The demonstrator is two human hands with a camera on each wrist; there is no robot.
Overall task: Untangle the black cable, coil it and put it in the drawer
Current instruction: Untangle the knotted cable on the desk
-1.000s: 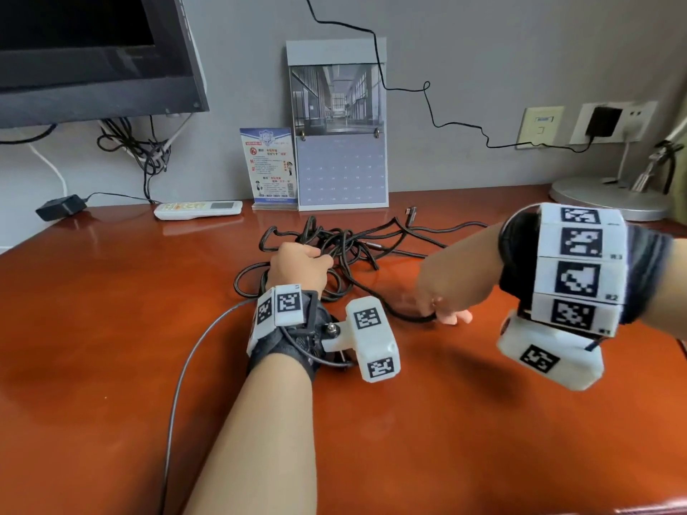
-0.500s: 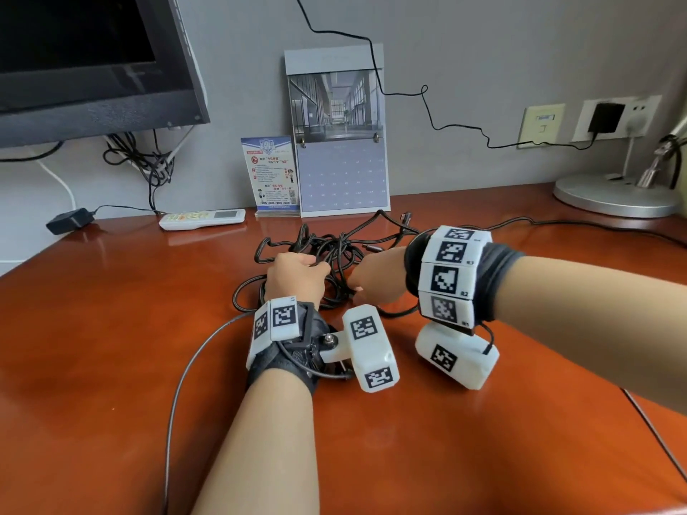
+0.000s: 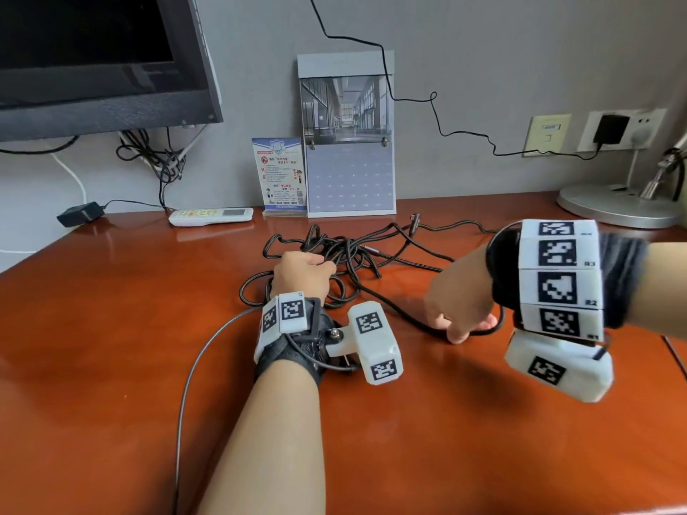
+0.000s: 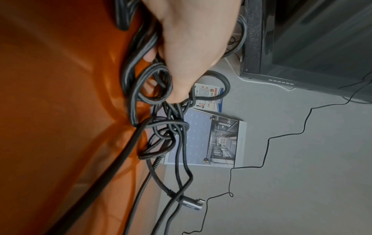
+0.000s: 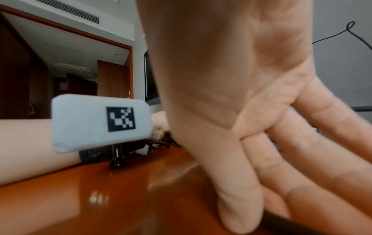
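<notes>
**Both hands on the tangled cable**

Your left hand [image 3: 303, 275] sits clenched around a bunch of loops in the knot of the black braided cable [image 3: 345, 254]; in the left wrist view your fingers [image 4: 181, 89] curl through several strands, and a grey angled plug [image 4: 190, 205] dangles past the tangle. Your right hand [image 3: 459, 304] is off to the right, well apart from the left, pinching one strand that runs taut from the knot across the glossy reddish-brown wooden surface [image 3: 111, 347]. In the right wrist view your thumb [image 5: 239, 205] presses against the other fingers, with a dark strand just visible beneath them.

The cable lies in a loose heap at the middle of the surface, with one free end reaching toward the wall. Behind it stand a grey desk calendar with a corridor photo [image 3: 347, 135] and a small blue-and-white printed card [image 3: 280, 174]. A white remote control [image 3: 211, 216] lies to their left, below a dark monitor [image 3: 104, 61]. A round silver lamp base [image 3: 617, 204] sits at the far right.
</notes>
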